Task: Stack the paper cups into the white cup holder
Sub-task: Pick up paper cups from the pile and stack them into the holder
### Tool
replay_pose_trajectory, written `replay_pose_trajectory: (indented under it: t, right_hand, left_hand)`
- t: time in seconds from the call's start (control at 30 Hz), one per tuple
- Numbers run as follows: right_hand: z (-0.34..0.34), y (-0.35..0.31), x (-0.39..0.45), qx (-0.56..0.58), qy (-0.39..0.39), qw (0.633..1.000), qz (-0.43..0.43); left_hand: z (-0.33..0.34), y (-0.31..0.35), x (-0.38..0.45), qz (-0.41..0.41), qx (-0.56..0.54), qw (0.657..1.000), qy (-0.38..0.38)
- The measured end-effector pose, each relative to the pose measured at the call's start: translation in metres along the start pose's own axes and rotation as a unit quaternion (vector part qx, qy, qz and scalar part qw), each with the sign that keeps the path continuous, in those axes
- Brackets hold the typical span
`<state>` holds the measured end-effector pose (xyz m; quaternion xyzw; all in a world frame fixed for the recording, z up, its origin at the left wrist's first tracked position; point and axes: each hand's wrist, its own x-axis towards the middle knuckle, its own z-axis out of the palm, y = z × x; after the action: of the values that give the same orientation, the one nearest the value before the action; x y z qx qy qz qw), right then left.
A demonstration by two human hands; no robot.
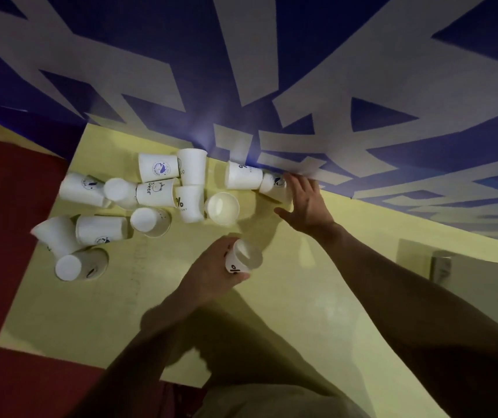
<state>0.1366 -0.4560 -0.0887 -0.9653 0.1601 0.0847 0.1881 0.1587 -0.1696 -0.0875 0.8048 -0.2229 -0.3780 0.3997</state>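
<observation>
Two bare hands work over a yellow table (287, 312) strewn with white paper cups.

The table stands against a blue-and-white patterned wall (272, 70), with red floor (3, 191) on its left. I count about fourteen cups: eleven loose ones in a scattered cluster (151, 191) at the far left, most tipped on their sides and touching one another, one upright open cup (223, 208) beside them, and two cups (243, 175) lying by the wall. No white cup holder can be made out. The right hand (306, 203) reaches toward the wall with fingers spread and straight, fingertips at the small cup (273, 183) there; whether they touch it I cannot tell. The left hand (211, 271) curls its fingers and thumb around one "%" cup (241, 257), held tilted above the table.
</observation>
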Motion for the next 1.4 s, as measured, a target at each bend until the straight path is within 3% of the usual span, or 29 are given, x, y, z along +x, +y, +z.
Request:
replay_pose_trajectory:
  t: [0.23,0.43,0.7,0.87,1.0,1.27,1.4]
  right_hand:
    - [0.019,0.015,-0.011,0.073,-0.013,0.997,0.029]
    - [-0.016,0.014,-0.074,0.175,0.104,0.979,-0.011]
    - [-0.075,0.059,-0.238,0.274,0.181,0.943,0.054]
    - [-0.088,0.111,-0.328,0.263,0.209,0.938,0.083]
    - [-0.098,0.159,-0.389,0.272,0.217,0.934,0.083]
    - [-0.134,0.312,-0.508,0.307,0.234,0.921,0.047]
    - [-0.146,0.384,-0.566,0.314,0.217,0.919,0.096]
  left_hand:
    - [-0.001,0.016,-0.028,-0.010,-0.078,0.996,0.028]
    - [0.003,0.043,-0.023,-0.003,-0.040,0.999,0.020]
    - [0.060,0.110,-0.025,0.084,0.010,0.996,-0.011]
    - [0.137,0.157,-0.048,0.133,0.033,0.990,-0.038]
    - [0.210,0.194,-0.069,0.119,0.040,0.991,-0.044]
    - [0.405,0.298,-0.115,0.122,-0.021,0.992,0.023]
    - [0.492,0.332,-0.123,0.118,-0.012,0.992,0.037]
